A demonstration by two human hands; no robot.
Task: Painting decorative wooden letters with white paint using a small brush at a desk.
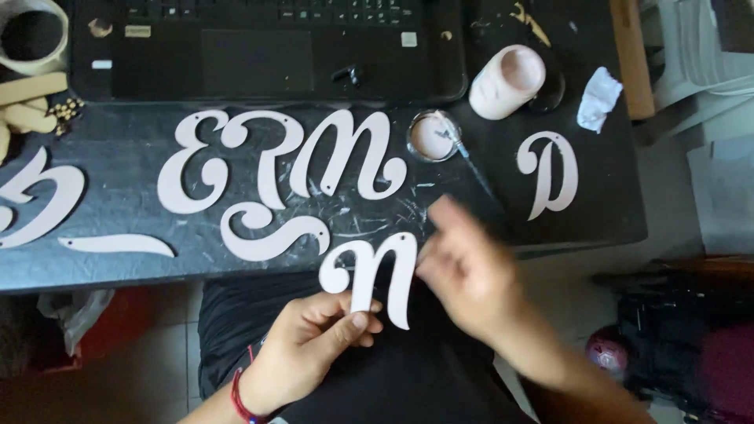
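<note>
Head view: our left hand (302, 345) pinching letter N (373, 275) off table's (118, 267) near edge; right hand (463, 275) blurred, looks empty. Other letters (275, 161) laid out, seemingly painted already, N next.

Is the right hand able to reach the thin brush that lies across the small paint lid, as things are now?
Probably yes. The right hand is blurred but looks empty and hovers at the table edge, just below the brush resting on the lid. Only bare dark tabletop lies between them; the jar stands farther back.

Both arms are bare, with no sleeves. A thin red string bracelet (238, 396) sits below the fingers of the left hand (302, 345). The lap wears black clothes (408, 377).
</note>
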